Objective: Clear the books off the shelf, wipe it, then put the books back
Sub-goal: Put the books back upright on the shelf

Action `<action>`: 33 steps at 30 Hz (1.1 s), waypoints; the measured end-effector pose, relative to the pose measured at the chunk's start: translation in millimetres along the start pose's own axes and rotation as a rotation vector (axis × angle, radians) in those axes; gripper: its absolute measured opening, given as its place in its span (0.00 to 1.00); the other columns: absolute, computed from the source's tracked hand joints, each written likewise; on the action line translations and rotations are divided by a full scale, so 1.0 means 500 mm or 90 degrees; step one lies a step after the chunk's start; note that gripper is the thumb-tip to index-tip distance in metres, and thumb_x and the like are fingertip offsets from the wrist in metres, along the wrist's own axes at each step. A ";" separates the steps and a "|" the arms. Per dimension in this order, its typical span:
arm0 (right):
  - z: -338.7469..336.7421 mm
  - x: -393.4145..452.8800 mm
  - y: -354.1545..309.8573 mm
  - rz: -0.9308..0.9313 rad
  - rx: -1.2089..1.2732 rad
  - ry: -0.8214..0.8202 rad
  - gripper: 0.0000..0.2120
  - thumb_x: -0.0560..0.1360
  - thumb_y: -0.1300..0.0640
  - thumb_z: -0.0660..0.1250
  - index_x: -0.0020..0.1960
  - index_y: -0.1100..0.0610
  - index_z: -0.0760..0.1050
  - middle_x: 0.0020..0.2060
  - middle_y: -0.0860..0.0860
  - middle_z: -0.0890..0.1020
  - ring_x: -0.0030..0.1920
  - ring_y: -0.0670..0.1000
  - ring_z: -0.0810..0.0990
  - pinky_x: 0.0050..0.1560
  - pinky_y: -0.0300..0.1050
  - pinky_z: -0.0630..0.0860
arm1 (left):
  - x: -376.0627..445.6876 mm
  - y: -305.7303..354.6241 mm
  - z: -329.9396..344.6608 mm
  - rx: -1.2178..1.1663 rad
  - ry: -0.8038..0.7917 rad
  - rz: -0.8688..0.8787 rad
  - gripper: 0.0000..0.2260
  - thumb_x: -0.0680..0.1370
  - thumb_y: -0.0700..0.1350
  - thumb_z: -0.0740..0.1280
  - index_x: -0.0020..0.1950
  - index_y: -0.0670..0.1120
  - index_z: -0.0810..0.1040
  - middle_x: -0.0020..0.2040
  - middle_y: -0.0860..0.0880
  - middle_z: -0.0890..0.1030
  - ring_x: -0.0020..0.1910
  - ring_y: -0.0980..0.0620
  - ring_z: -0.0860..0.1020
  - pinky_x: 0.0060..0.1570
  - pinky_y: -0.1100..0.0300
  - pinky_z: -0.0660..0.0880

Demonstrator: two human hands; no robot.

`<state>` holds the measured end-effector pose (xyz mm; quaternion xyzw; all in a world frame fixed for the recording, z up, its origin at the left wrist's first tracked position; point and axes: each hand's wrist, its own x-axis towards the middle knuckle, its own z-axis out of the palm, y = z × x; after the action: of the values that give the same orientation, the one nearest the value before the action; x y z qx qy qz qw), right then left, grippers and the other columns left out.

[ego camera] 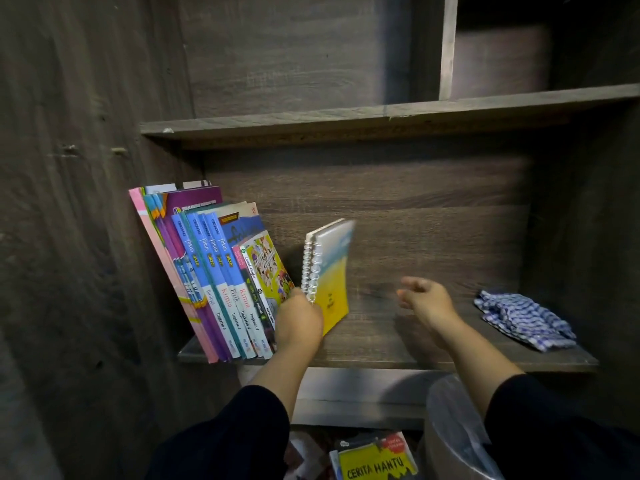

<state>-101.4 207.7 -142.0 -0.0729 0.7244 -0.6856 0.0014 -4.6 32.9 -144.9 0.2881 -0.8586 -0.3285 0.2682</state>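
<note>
Clearly the putting-back stage is under way. The left hand (pixel 300 315) pinches a yellow-and-blue spiral-bound notebook (pixel 330 271) at its lower wire edge, standing it upright on the dark wooden shelf (pixel 398 351), just right of the leaning row of paperback schoolbooks (pixel 221 275). The right hand (pixel 424 297) hovers apart with fingers loose, holding nothing, blurred. A blue-checked cloth (pixel 523 318) lies crumpled at the far right of the board. Risk, as I judge it: the row tilts left, and the notebook stands separate, so letting go could tip it flat. Count: roughly ten books in the row, one notebook, one cloth, and one yellow paperback (pixel 375 460) below.
</note>
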 end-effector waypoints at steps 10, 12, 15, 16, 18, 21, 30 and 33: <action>-0.002 -0.042 0.028 0.017 -0.397 -0.238 0.09 0.74 0.66 0.67 0.54 0.65 0.80 0.39 0.55 0.78 0.31 0.45 0.71 0.28 0.29 0.68 | 0.017 -0.035 -0.045 0.328 0.039 0.040 0.11 0.78 0.47 0.61 0.52 0.43 0.78 0.51 0.44 0.82 0.51 0.42 0.80 0.42 0.57 0.72; -0.001 -0.045 0.029 0.018 -0.398 -0.238 0.10 0.74 0.66 0.67 0.55 0.67 0.79 0.37 0.54 0.78 0.30 0.44 0.71 0.26 0.28 0.68 | 0.018 -0.038 -0.053 0.397 0.038 0.068 0.11 0.78 0.48 0.61 0.51 0.44 0.79 0.50 0.45 0.83 0.50 0.43 0.81 0.41 0.58 0.70; -0.001 -0.048 0.030 0.024 -0.389 -0.232 0.11 0.74 0.67 0.67 0.55 0.68 0.79 0.32 0.52 0.76 0.29 0.44 0.71 0.25 0.28 0.68 | 0.022 -0.043 -0.058 0.471 0.053 0.106 0.11 0.79 0.48 0.60 0.50 0.45 0.80 0.49 0.47 0.83 0.49 0.44 0.81 0.40 0.59 0.69; -0.001 -0.049 0.030 0.024 -0.387 -0.232 0.11 0.74 0.67 0.66 0.55 0.69 0.79 0.30 0.51 0.75 0.29 0.45 0.70 0.26 0.29 0.68 | 0.021 -0.044 -0.060 0.494 0.060 0.119 0.12 0.79 0.49 0.60 0.50 0.46 0.80 0.48 0.47 0.83 0.49 0.45 0.82 0.40 0.59 0.69; -0.002 -0.049 0.029 0.023 -0.391 -0.235 0.10 0.74 0.67 0.66 0.55 0.68 0.79 0.30 0.49 0.75 0.30 0.45 0.71 0.29 0.31 0.69 | 0.015 -0.052 -0.064 0.529 0.077 0.145 0.14 0.80 0.53 0.59 0.51 0.46 0.79 0.47 0.48 0.83 0.48 0.46 0.82 0.39 0.60 0.68; -0.002 -0.051 0.027 0.027 -0.393 -0.245 0.09 0.75 0.66 0.66 0.54 0.65 0.80 0.30 0.50 0.75 0.30 0.45 0.71 0.31 0.34 0.69 | 0.007 -0.075 -0.066 0.544 0.117 0.182 0.18 0.80 0.59 0.56 0.52 0.46 0.76 0.46 0.49 0.83 0.46 0.47 0.82 0.38 0.59 0.68; -0.005 -0.040 0.036 0.016 -0.408 -0.240 0.09 0.75 0.65 0.67 0.53 0.66 0.80 0.30 0.50 0.76 0.30 0.45 0.71 0.32 0.36 0.68 | -0.009 -0.101 -0.057 0.454 0.202 0.169 0.25 0.75 0.68 0.59 0.45 0.47 0.78 0.37 0.49 0.83 0.38 0.47 0.83 0.36 0.61 0.73; -0.006 -0.038 0.038 0.015 -0.402 -0.248 0.08 0.75 0.65 0.66 0.52 0.64 0.81 0.30 0.50 0.76 0.31 0.45 0.72 0.33 0.36 0.68 | -0.012 -0.112 -0.055 0.423 0.249 0.190 0.24 0.67 0.65 0.71 0.31 0.44 0.77 0.23 0.47 0.78 0.22 0.47 0.78 0.27 0.64 0.64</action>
<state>-85.0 213.7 -162.5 -0.1909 0.8872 -0.4012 0.1245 35.3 -9.0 -169.4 0.2879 -0.8833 0.0697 0.3633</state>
